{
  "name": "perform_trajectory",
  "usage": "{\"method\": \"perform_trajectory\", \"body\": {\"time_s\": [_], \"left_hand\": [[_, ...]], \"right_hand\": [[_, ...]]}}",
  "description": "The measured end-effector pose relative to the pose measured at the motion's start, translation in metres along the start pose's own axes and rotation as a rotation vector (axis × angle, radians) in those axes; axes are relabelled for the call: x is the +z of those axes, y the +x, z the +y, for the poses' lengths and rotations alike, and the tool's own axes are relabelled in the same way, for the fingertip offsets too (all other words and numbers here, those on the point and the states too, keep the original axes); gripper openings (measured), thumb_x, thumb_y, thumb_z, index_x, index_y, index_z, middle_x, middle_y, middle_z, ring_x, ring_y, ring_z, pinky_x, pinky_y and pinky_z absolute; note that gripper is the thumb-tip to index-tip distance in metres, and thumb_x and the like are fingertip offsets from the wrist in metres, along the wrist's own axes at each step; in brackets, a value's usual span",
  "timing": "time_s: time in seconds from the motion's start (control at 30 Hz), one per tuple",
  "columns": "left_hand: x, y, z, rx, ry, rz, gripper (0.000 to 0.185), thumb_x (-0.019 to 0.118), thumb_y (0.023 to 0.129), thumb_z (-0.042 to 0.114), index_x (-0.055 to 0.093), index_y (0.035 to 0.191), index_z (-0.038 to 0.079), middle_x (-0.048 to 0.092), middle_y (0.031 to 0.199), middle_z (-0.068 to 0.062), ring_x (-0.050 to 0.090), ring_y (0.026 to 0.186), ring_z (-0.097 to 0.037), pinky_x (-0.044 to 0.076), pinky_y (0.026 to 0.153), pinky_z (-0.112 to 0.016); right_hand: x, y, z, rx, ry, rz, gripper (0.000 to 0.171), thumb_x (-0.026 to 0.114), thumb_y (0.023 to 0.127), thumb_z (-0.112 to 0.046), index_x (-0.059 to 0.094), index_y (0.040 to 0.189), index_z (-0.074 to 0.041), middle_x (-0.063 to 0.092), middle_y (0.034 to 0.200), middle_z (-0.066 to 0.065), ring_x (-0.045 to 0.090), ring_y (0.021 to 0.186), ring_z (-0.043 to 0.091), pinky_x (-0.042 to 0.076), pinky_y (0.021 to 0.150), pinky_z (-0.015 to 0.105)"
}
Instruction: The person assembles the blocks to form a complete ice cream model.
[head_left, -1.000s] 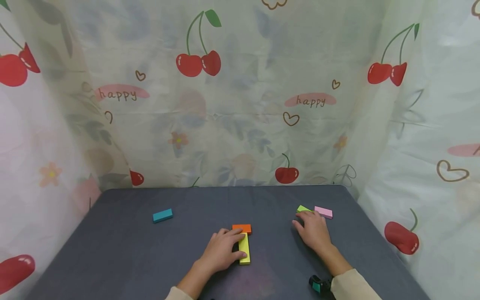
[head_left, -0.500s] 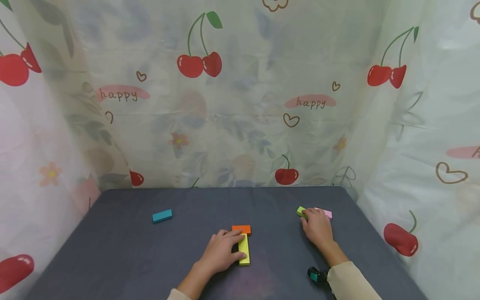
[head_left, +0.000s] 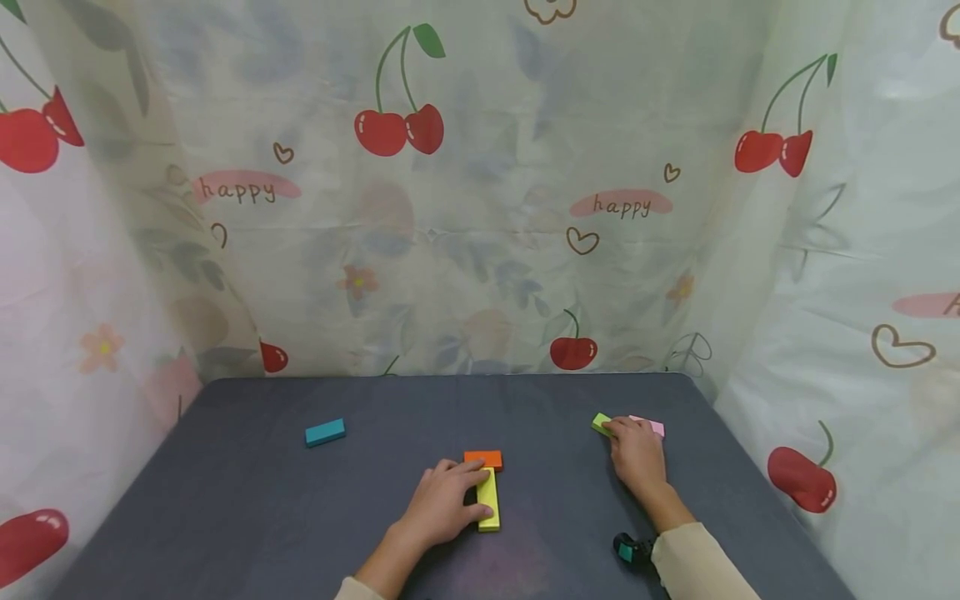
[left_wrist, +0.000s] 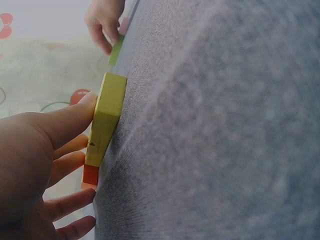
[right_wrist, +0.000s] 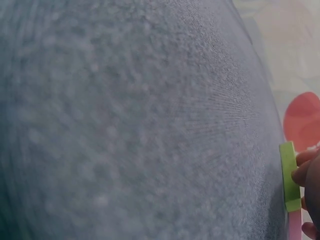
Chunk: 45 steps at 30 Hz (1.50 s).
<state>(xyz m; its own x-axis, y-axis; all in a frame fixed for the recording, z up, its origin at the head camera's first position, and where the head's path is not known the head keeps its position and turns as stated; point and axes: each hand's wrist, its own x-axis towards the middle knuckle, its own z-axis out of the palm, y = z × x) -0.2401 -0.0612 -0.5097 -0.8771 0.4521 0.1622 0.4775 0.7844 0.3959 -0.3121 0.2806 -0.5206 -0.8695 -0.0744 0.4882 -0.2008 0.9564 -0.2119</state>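
In the head view, my left hand (head_left: 442,504) rests at the left side of a yellow block (head_left: 490,496), thumb and forefinger touching it. An orange block (head_left: 483,457) lies crosswise against the yellow block's far end. Seen from the left wrist, the thumb lies on the yellow block (left_wrist: 105,122) and the fingers stay fairly straight. Farther right, my right hand (head_left: 639,454) pinches a lime green block (head_left: 601,422); part of the block is hidden under the fingers. A pink block (head_left: 656,427) lies right behind that hand, partly covered. Fingertips show against the green block (right_wrist: 289,175) in the right wrist view.
A blue block (head_left: 325,432) lies alone at the back left of the dark grey table (head_left: 225,517). A black device (head_left: 632,548) with a teal patch is on the right wrist. A cherry-patterned curtain (head_left: 480,208) hangs behind the table and along both sides.
My right hand has closed from spread fingers onto the green block, which has shifted slightly left and nearer. The left hand has stayed on the yellow block.
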Motion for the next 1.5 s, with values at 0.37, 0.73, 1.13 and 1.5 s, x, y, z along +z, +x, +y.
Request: {"method": "perform_trajectory", "body": {"time_s": [0.37, 0.73, 1.13, 1.5], "left_hand": [[-0.002, 0.0, 0.002, -0.013, -0.009, -0.015, 0.054, 0.073, 0.083, 0.047, 0.065, 0.13, 0.022, 0.054, 0.14, 0.003, 0.051, 0.114, -0.024, 0.04, 0.082, -0.041], [-0.002, 0.002, 0.002, -0.029, -0.013, -0.042, 0.055, 0.072, 0.083, 0.048, 0.064, 0.132, 0.023, 0.053, 0.14, 0.004, 0.05, 0.115, -0.024, 0.039, 0.084, -0.042], [-0.002, 0.0, 0.002, -0.022, -0.014, -0.037, 0.055, 0.073, 0.083, 0.047, 0.064, 0.132, 0.023, 0.053, 0.14, 0.004, 0.05, 0.115, -0.024, 0.039, 0.083, -0.042], [-0.003, 0.001, 0.003, -0.035, -0.016, -0.041, 0.054, 0.073, 0.083, 0.047, 0.065, 0.131, 0.023, 0.053, 0.14, 0.004, 0.051, 0.114, -0.024, 0.039, 0.083, -0.042]], "right_hand": [[0.007, 0.005, -0.011, -0.035, 0.035, -0.017, 0.024, 0.067, 0.082, 0.005, 0.077, 0.101, -0.006, 0.069, 0.105, 0.013, 0.056, 0.095, 0.037, 0.044, 0.083, 0.053], [0.016, 0.006, -0.027, -0.064, 0.086, -0.004, 0.025, 0.068, 0.08, 0.007, 0.079, 0.098, -0.006, 0.068, 0.101, 0.01, 0.056, 0.092, 0.033, 0.045, 0.08, 0.048], [0.024, 0.009, -0.046, -0.07, 0.131, -0.039, 0.025, 0.071, 0.08, 0.004, 0.08, 0.098, -0.012, 0.067, 0.102, 0.008, 0.056, 0.095, 0.032, 0.044, 0.08, 0.051], [0.028, 0.011, -0.069, -0.067, 0.182, -0.087, 0.024, 0.072, 0.081, 0.002, 0.079, 0.099, -0.014, 0.065, 0.103, 0.006, 0.054, 0.096, 0.03, 0.042, 0.078, 0.048]]}}
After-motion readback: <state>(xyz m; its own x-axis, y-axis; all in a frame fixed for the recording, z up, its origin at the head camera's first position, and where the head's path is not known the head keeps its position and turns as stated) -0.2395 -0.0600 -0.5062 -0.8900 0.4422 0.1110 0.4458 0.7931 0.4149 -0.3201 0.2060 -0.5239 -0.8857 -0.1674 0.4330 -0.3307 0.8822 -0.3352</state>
